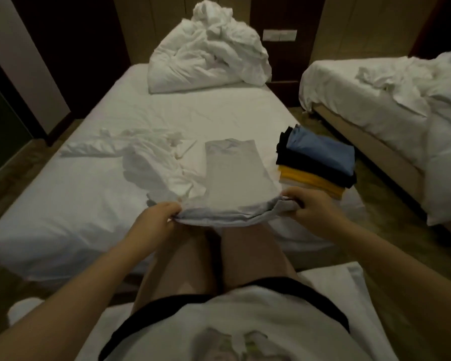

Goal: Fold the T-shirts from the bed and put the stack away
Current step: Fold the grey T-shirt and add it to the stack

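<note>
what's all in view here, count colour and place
light grey T-shirt: one, grey, flat on the near bed, near hem lifted
stack of folded T-shirts: one, blue on top, black and yellow below, bed's right edge
crumpled white clothes: one heap, white, left of the grey T-shirt
bunched white duvet: one, white, head of the bed
white-sheeted bed: one, white, centre
second bed: one, white bedding, right
wall switch panel: one, pale, back wall
left hand: one, grip on the hem's left corner
right hand: one, grip on the hem's right corner
</note>
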The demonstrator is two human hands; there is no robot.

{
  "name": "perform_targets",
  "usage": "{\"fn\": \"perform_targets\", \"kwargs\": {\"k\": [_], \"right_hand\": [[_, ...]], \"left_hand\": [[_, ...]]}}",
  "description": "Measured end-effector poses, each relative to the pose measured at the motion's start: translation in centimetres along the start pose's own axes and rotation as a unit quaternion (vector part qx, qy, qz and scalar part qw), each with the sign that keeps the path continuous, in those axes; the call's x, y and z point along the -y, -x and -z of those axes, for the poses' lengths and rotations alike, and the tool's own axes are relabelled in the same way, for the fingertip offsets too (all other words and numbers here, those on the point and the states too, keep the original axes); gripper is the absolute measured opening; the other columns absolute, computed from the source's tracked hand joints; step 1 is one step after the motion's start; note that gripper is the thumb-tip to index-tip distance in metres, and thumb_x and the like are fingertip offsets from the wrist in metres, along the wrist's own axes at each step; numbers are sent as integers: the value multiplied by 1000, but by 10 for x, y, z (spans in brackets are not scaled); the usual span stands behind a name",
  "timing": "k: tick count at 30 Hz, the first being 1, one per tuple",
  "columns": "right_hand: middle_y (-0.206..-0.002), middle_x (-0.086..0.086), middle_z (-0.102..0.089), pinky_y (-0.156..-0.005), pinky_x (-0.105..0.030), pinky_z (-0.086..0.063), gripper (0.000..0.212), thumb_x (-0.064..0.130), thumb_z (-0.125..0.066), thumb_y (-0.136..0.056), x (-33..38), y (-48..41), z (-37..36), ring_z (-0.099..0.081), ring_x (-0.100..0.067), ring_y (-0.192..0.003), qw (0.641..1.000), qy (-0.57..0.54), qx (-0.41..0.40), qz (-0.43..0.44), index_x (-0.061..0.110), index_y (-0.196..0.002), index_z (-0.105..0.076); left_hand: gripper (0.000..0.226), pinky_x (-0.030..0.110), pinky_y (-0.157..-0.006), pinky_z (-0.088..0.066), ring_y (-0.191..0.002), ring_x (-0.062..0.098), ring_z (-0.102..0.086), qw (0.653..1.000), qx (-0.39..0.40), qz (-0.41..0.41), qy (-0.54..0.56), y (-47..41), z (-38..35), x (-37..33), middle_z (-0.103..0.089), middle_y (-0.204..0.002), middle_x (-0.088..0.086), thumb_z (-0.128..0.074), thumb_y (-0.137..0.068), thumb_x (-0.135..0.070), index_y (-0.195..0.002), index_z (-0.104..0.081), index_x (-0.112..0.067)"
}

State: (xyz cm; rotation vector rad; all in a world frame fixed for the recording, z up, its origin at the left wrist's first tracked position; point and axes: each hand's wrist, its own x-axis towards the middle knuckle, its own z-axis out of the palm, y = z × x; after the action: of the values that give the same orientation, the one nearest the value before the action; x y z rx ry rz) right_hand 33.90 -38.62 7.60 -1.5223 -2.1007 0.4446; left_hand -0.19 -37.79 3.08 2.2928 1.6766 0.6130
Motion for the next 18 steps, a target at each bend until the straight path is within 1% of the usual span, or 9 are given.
{"fn": "perform_targets", "kwargs": {"k": [2,5,7,9,12,13,15,16,18], "right_hand": [[-83,1,-68,-64,-34,-48,20,20,-66,-80,-5,25,-20,-61,-17,-74,1000,-4,-18,1,22,-101,-67],[-84,-1,-70,-65,-26,-43,21,13,-64,-78,-13,52,-47,-60,-15,-74,1000,-10,-12,-8,18,-97,-69],[-81,3,-68,-66,-27,-45,23,3,-65,-77,-19,65,-56,-62,-17,-75,1000,-15,12,-22,18,-93,-69],[-79,7,-66,-66,-33,-51,25,1,-65,-74,-25,74,-54,-62,-17,-74,999,-17,37,-21,18,-91,-68],[-76,12,-65,-64,-40,-52,14,20,-65,-73,-31,81,-48,-63,-16,-69,997,37,49,38,21,-87,-68],[-75,12,-64,-64,-41,-52,14,27,-61,-76,-34,83,-45,-63,-16,-67,996,56,37,58,21,-87,-68],[-75,7,-66,-65,-37,-49,24,36,-53,-82,-37,88,-37,-63,-20,-66,992,88,-4,89,19,-87,-68],[-78,4,-67,-67,-36,-46,25,36,-51,-83,-38,91,-33,-63,-20,-69,990,100,-22,97,18,-87,-68],[-82,3,-68,-71,-33,-42,22,35,-52,-83,-39,100,-30,-61,-16,-76,986,107,-41,120,19,-88,-65]], "left_hand": [[4,28,-60,-31,-75,27,-58,999,41,14,3,18,-21,5,-60,-76,8,-49,-69,-19,-69,-52,-17],[14,26,-64,-30,-83,29,-60,997,60,35,29,36,-50,8,-65,-86,14,-53,-72,-14,-78,-62,-6],[22,25,-66,-31,-87,28,-59,996,50,51,52,42,-55,6,-65,-90,15,-49,-71,-16,-82,-63,-3],[15,24,-64,-29,-85,28,-59,994,58,56,72,44,-54,5,-64,-87,14,-50,-73,-17,-78,-60,-7],[17,23,-68,-38,-81,15,-60,983,53,99,144,45,-45,6,-65,-87,2,-59,-73,-29,-66,-56,-14],[16,21,-72,-42,-80,8,-60,975,38,121,182,44,-43,7,-65,-92,0,-65,-75,-25,-64,-57,-17],[24,12,-70,-47,-73,-8,-60,960,6,150,236,45,-40,6,-64,-99,1,-69,-79,-4,-63,-58,-18],[24,8,-68,-47,-72,-10,-60,956,-1,159,247,47,-40,6,-64,-100,1,-68,-79,1,-65,-60,-17],[24,13,-78,-48,-80,-2,-62,949,1,173,262,52,-42,4,-65,-101,2,-67,-78,4,-66,-61,-16]]}}
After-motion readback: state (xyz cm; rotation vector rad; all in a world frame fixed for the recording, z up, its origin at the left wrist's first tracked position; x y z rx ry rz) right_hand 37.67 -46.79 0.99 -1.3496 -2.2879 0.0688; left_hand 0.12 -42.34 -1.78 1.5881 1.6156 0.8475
